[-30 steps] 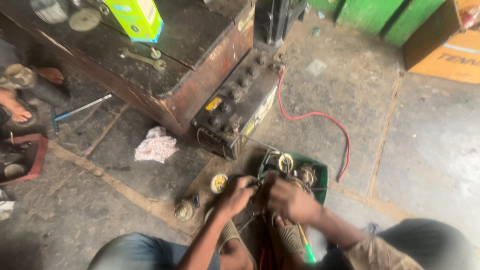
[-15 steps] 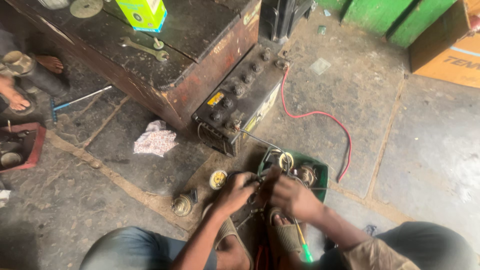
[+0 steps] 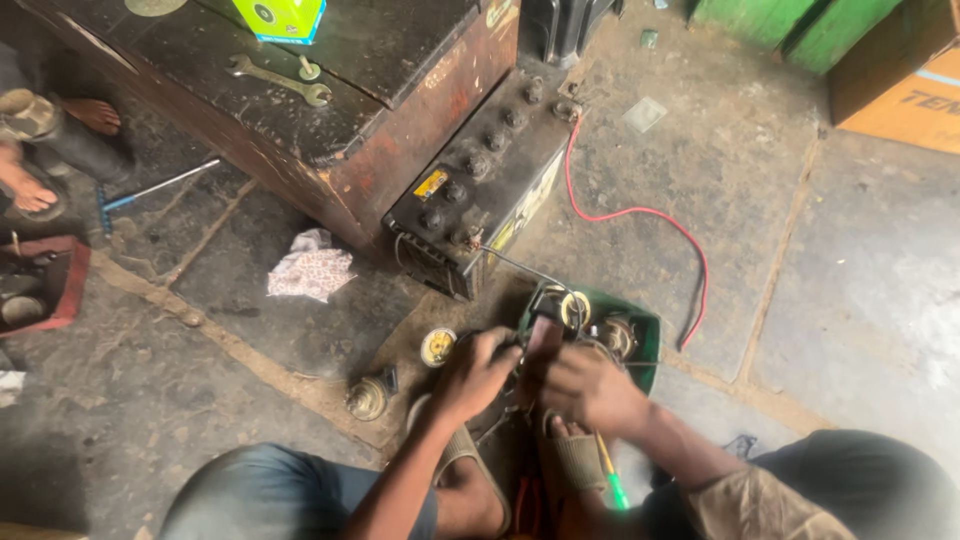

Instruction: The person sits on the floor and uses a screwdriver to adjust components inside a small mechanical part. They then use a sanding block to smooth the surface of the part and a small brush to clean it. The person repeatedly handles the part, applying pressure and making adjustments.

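Note:
My left hand (image 3: 478,372) and my right hand (image 3: 590,385) meet over a small dark metal part (image 3: 543,340) on the floor, both closed around it and the tangle of wires beneath. Right behind it sits a green tray (image 3: 645,330) holding round metal parts. A black battery (image 3: 487,185) lies just beyond, with a red wire (image 3: 640,212) curving from its terminal to the tray. My sandalled feet (image 3: 575,462) are below the hands, and a green-handled screwdriver (image 3: 612,485) lies beside the right foot.
A rusty dark metal box (image 3: 400,150) stands at the back left with a spanner (image 3: 278,80) and a yellow-green carton (image 3: 282,15) on it. A crumpled cloth (image 3: 312,270), two round parts (image 3: 437,346) and another person's feet (image 3: 35,190) are to the left. An orange carton (image 3: 900,80) stands at right.
The view has shifted slightly, so everything sits a little lower. Both hands stay together on the small part with only small finger movements.

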{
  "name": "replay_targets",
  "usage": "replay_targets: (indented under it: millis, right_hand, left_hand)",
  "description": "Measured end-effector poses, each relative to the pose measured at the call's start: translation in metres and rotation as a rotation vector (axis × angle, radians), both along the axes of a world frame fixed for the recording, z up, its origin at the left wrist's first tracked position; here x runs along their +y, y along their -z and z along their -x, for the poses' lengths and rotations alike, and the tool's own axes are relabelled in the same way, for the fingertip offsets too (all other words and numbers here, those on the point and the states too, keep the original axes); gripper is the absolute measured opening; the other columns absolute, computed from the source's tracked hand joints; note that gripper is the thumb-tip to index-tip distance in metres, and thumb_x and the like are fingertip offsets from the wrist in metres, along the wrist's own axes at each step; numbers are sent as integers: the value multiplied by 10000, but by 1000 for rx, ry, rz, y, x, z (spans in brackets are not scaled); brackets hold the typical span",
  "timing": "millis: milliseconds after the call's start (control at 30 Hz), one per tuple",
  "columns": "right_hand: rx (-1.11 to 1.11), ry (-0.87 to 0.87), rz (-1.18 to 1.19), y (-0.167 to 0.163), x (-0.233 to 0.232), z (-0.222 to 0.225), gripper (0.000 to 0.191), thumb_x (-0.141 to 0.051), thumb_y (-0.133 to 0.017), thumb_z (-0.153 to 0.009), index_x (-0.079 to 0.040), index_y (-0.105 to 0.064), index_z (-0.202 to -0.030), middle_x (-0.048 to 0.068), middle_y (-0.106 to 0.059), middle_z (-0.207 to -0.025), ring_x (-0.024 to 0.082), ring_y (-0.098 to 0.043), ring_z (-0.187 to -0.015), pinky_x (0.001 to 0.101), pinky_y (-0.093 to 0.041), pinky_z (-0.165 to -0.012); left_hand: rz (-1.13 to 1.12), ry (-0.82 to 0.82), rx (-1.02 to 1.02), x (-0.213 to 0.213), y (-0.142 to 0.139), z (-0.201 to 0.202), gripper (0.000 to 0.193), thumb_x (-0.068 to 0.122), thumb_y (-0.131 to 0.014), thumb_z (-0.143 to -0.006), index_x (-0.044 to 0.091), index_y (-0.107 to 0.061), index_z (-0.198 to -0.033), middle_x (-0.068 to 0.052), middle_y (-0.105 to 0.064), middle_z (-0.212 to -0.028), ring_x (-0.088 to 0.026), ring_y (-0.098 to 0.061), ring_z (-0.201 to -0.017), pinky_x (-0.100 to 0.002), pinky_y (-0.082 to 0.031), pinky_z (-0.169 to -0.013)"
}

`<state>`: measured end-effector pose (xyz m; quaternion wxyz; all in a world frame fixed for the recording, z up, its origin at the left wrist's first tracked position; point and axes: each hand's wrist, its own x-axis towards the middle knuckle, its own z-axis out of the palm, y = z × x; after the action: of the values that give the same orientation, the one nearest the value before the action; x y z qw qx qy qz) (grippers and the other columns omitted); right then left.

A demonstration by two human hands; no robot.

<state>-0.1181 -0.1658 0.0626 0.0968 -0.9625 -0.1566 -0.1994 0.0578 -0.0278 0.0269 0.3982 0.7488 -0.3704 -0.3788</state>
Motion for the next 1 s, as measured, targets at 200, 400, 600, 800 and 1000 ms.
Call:
replay_targets:
  millis: [200, 400, 600, 800, 1000]
  right_hand:
    - [-64, 71, -51, 11, -11, -1, 268, -138, -722, -699, -75, -735, -959, 89, -654, -1102, 298, -620, -1095, 446, -575, -894]
    - [-77, 228, -44, 0, -34, 9, 263, -97, -733, -608, -48, -722, -867, 91, -657, -931, 314, -646, -945, 449, -566, -804]
    - [-86, 180, -77, 16, -17, 15, 214, -100, -754, -668, -54, -720, -874, 85, -705, -1025, 279, -663, -988, 401, -569, -807]
    - [-188, 187, -8, 24, -35, 13, 177, -114, -735, -664, -77, -703, -835, 72, -664, -910, 277, -655, -932, 450, -574, -818]
    - [-50, 171, -14, 20, -35, 18, 177, -92, -740, -645, -69, -665, -804, 68, -589, -809, 260, -635, -838, 391, -576, -732]
  left_hand:
    - [-15, 6, -26, 1, 1, -1, 418, 333, -605, -953, 40, -682, -1241, -141, -729, -1093, -284, -716, -1008, -405, -551, -877]
    - [50, -7, 59, 6, -6, -5, 415, 328, -607, -973, 2, -689, -1216, -155, -746, -1061, -265, -712, -973, -399, -554, -862]
    - [12, 48, 45, 6, -16, 3, 382, 308, -585, -974, 20, -672, -1210, -99, -761, -946, -209, -735, -869, -370, -570, -793]
    - [-64, 53, 50, 4, -28, 3, 312, 290, -561, -981, 58, -703, -1133, -77, -737, -804, -194, -702, -723, -360, -552, -694]
    - [182, 75, -55, 3, -26, -1, 280, 246, -617, -963, 14, -744, -1053, -132, -763, -891, -244, -719, -795, -383, -554, -714]
